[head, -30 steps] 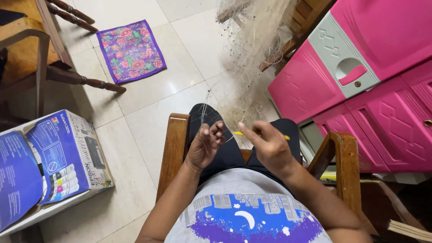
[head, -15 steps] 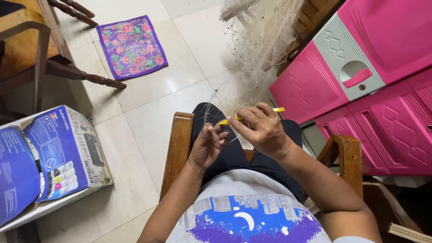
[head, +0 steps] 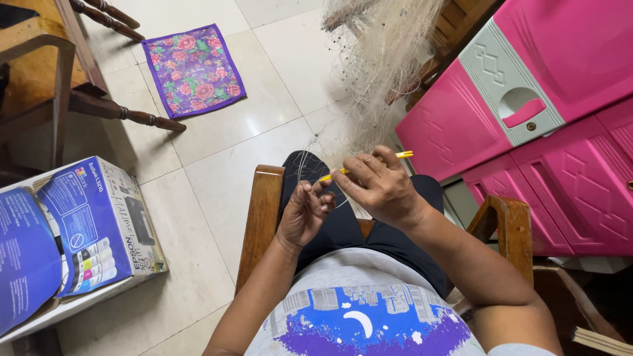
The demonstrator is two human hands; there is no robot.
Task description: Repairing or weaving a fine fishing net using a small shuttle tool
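We see the right hand [head: 379, 188] pinching a yellow netting needle [head: 366, 166] over the lap, just beside the left hand [head: 303, 214] — its fingers closed on fine strands of the pale fishing net [head: 379, 72]. The net rises from the hands toward the pink cabinet [head: 527, 125].

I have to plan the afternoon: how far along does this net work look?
Done: cannot tell; no finished stretch stands apart from the rest. In hand: the right hand holds a yellow needle, and the left hand pinches fine strands of the net over the lap. Left: seemingly plenty, since a large bundle of pale netting hangs bunched ahead of the wooden chair.
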